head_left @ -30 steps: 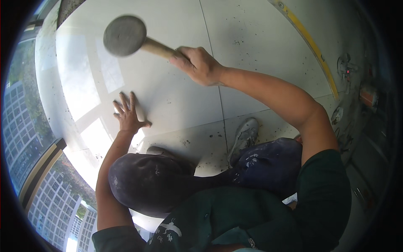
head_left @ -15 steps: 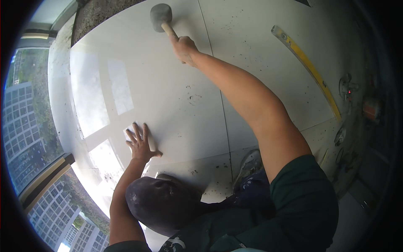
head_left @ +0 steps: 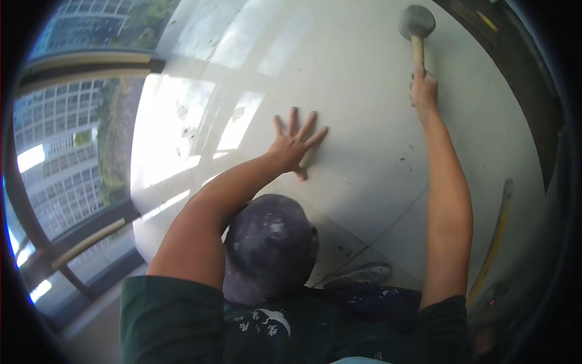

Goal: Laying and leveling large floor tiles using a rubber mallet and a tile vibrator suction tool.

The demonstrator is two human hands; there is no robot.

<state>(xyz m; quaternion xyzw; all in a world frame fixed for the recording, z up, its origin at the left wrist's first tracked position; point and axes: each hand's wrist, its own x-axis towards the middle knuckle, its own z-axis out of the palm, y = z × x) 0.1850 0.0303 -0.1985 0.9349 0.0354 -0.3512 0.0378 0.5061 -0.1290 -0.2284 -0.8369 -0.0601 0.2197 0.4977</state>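
Observation:
My left hand (head_left: 291, 144) lies flat on a large glossy pale floor tile (head_left: 345, 91), its fingers spread apart. Out at the far right, my right hand (head_left: 424, 94) is wrapped round the wooden handle of a rubber mallet (head_left: 417, 22). The mallet's grey head points away from me, over the tile near its far edge; whether it touches the surface I cannot tell. Between my arms, dark specks of dirt dot the tile. My dust-marked knee (head_left: 273, 242) is bent close to the tile joints.
A yellow spirit level (head_left: 494, 236) lies to the right of my right forearm. A small device with a red light (head_left: 492, 301) sits at the lower right. Dark rough ground (head_left: 512, 67) borders the tile at the far right. Windows with a frame rail (head_left: 91, 64) stand along the left.
The view has turned, so the windows and tile have shifted. The mallet in my right hand now appears farther right. My left hand stays flat on the tile.

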